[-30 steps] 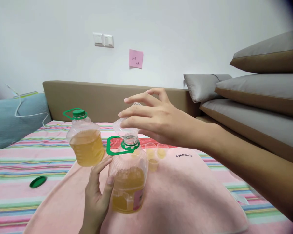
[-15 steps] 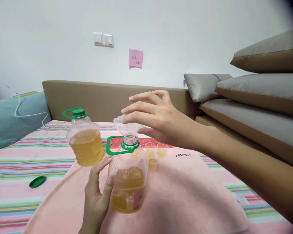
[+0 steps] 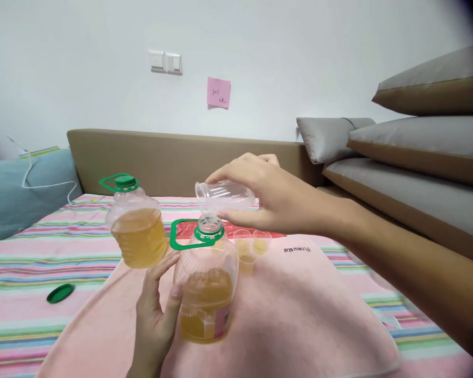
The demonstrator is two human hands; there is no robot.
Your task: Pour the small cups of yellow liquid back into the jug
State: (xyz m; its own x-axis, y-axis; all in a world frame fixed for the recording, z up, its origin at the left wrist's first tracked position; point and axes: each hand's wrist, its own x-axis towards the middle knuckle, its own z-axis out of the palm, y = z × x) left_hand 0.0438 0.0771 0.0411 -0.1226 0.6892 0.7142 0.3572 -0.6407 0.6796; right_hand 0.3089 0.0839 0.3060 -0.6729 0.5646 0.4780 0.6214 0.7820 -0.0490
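Note:
My right hand holds a clear plastic cup tipped on its side, fingers over the top and thumb below. The cup's rim points left, just above the uncapped mouth of a large clear bottle. Amber liquid fills the lower part of this upright bottle, and a green loop handle sticks out left of its neck. Against the bottle's left side, my left hand steadies it with thumb and fingers. Behind it to the right stand several clear cups with yellowish liquid.
A second bottle of amber liquid, green-capped, stands at the left. One loose green cap lies on the striped sheet. Under the near bottle is a pink cloth; red plastic lies behind. Grey cushions are stacked at right.
The cup in my right hand has swung from steeply tipped over the bottle mouth to nearly level, its base now towards my palm. My left hand has stayed at the bottle.

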